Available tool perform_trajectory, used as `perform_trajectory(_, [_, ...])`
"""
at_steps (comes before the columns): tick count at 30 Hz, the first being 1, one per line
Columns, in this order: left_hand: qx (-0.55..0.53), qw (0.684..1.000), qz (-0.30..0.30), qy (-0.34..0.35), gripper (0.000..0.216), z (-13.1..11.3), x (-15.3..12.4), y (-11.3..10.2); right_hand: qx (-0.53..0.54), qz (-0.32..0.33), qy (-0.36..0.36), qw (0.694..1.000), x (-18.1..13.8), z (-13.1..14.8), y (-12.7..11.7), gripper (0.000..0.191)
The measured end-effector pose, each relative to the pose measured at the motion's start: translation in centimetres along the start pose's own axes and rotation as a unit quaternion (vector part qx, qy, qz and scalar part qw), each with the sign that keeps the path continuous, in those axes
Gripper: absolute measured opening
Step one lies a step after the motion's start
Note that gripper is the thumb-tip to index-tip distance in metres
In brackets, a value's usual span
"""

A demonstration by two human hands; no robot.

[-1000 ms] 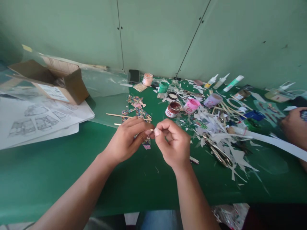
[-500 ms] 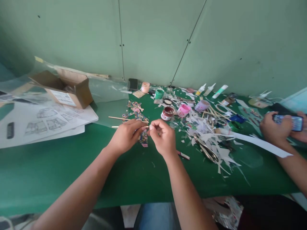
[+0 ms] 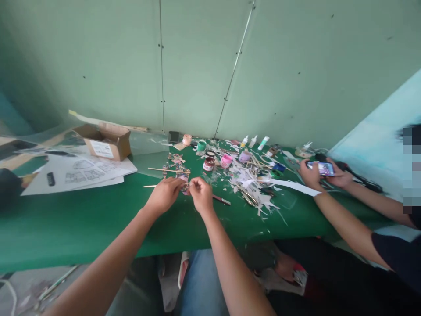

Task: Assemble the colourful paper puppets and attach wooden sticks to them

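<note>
My left hand (image 3: 164, 195) and my right hand (image 3: 201, 195) meet over the green table (image 3: 82, 219), fingers pinched together around a thin wooden stick and a small colourful paper piece (image 3: 184, 180) between them. The exact grip is too small to make out. More colourful cut-out pieces (image 3: 176, 160) and wooden sticks (image 3: 158, 169) lie just beyond my hands.
Small paint jars (image 3: 208, 163) and glue bottles (image 3: 253, 141) stand among paper scraps and scissors (image 3: 250, 198) to the right. A cardboard box (image 3: 107, 141) and printed sheets (image 3: 79, 171) lie at left. A person at right holds a phone (image 3: 324, 168) in both hands.
The view has pulled back and up, showing more wall, my legs and the person at right. My hands stay pinched together over the same spot.
</note>
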State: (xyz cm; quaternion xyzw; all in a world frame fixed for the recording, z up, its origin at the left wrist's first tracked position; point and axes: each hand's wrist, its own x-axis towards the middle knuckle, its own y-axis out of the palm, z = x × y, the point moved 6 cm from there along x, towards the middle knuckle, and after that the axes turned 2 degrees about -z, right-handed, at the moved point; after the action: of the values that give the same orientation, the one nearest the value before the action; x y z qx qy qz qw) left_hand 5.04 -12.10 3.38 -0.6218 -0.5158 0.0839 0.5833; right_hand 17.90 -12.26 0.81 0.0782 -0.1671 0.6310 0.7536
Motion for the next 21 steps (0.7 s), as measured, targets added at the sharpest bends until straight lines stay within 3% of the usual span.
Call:
perform_trajectory(7, [-0.027,0.999,-0.016,-0.043,0.032,-0.2,-3.1,-0.1,0.016,0.01,0.028,0.999,-2.6,0.5,0.5,0.014])
perform_trajectory(21, [0.032,0.998,0.01,-0.061,0.027,-1.0,-3.9,-0.8,0.021,0.009,0.045,0.999,-3.2,0.3,0.9,0.018])
